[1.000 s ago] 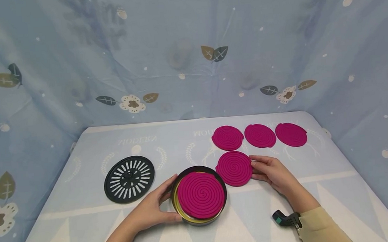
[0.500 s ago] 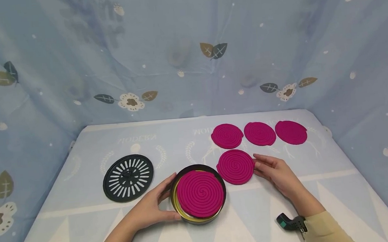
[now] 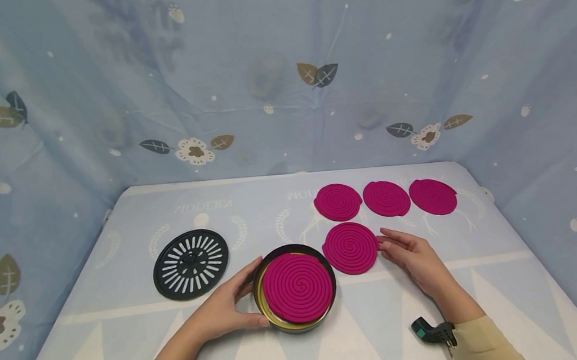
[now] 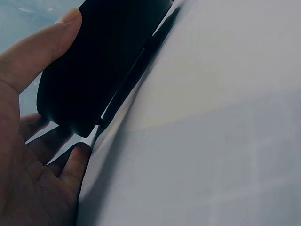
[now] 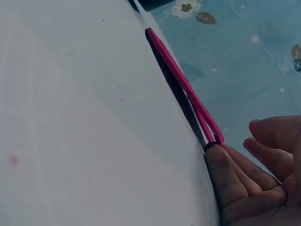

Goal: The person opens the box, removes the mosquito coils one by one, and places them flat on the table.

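Note:
A round dark tin [image 3: 300,331] with a yellowish inside stands on the table, a magenta mosquito coil [image 3: 299,287] lying in its top. My left hand [image 3: 228,315] grips the tin's left side, thumb in front and fingers behind; the left wrist view shows its dark wall [image 4: 94,61] between them. Right of the tin is another magenta mosquito coil [image 3: 351,248]. My right hand [image 3: 417,260] touches this coil's right edge with its fingertips. Seen edge-on in the right wrist view, the coil [image 5: 186,87] meets the lower fingertips, while the other fingers stay apart from it.
Three more magenta coils, left [image 3: 338,202], middle [image 3: 386,199] and right [image 3: 433,197], lie in a row at the back right. A black slotted lid [image 3: 191,265] rests left of the tin. Patterned blue cloth [image 3: 273,119] hangs behind the table.
My right hand has shifted a little to the right, and the coil at its fingertips has moved slightly right, away from the tin. My left hand keeps its hold on the tin.

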`<state>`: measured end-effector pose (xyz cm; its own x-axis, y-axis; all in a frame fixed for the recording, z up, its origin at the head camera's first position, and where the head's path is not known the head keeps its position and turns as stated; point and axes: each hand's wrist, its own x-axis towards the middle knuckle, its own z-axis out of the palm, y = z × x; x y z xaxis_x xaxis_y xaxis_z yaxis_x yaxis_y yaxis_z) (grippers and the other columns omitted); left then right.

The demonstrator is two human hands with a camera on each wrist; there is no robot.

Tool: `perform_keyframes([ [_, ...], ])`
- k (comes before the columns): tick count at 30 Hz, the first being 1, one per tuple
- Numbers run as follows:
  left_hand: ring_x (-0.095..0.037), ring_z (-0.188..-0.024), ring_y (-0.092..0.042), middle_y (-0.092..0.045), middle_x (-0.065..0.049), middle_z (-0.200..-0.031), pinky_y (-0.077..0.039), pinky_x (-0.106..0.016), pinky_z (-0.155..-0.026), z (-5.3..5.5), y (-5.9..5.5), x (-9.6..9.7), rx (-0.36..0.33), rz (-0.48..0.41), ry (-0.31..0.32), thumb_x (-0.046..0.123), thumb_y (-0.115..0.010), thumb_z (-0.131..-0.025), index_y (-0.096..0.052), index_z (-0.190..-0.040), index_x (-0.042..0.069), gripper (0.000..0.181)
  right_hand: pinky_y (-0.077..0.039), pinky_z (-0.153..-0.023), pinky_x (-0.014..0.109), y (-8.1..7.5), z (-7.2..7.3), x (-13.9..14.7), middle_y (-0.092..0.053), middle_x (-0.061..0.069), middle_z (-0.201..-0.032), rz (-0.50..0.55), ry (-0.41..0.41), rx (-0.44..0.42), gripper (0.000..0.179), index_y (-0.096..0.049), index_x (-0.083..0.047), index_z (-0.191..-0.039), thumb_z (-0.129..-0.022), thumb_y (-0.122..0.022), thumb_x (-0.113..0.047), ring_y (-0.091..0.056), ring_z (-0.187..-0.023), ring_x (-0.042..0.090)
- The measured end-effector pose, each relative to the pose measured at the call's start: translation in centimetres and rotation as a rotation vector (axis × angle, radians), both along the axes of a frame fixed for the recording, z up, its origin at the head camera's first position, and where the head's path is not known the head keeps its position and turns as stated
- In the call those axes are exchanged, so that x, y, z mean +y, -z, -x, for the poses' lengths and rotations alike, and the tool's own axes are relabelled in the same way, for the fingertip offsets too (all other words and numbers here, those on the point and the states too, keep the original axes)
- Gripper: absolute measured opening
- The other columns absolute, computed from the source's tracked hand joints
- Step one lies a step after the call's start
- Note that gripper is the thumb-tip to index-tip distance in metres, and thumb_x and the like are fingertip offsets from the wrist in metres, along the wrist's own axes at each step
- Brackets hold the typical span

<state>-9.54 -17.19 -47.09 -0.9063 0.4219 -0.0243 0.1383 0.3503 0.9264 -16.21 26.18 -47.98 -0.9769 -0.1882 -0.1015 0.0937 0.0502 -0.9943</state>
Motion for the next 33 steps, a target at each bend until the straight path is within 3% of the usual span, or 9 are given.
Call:
perform_keyframes([
  [6,-0.010,-0.141,-0.033,-0.032,0.008,-0.157,-0.037,-0.028,-0.113,0.04,-0.01,0.03,0.004,0.001,0.008,0.035,-0.094,-0.064,-0.028,-0.157,0.020,0.116,-0.053,-0.097,0.029,-0.02,-0.19,0.20,-0.051,0.026,-0.139,0.001,0.006,0.004,0.057,-0.041,0.007,-0.145,-0.098,-0.064,-0.015,-0.060,-0.118,0.012],
  [33,-0.009,-0.142,-0.032,-0.032,0.009,-0.157,-0.037,-0.027,-0.113,0.00,0.08,-0.05,0.013,0.006,0.006,0.036,-0.094,-0.063,-0.028,-0.157,0.023,0.116,-0.051,-0.097,0.030,0.00,-0.46,0.40,-0.047,0.030,-0.141,-0.004,0.014,0.045,0.056,-0.041,0.009,-0.144,-0.098,-0.063,-0.014,-0.060,-0.119,0.015],
])
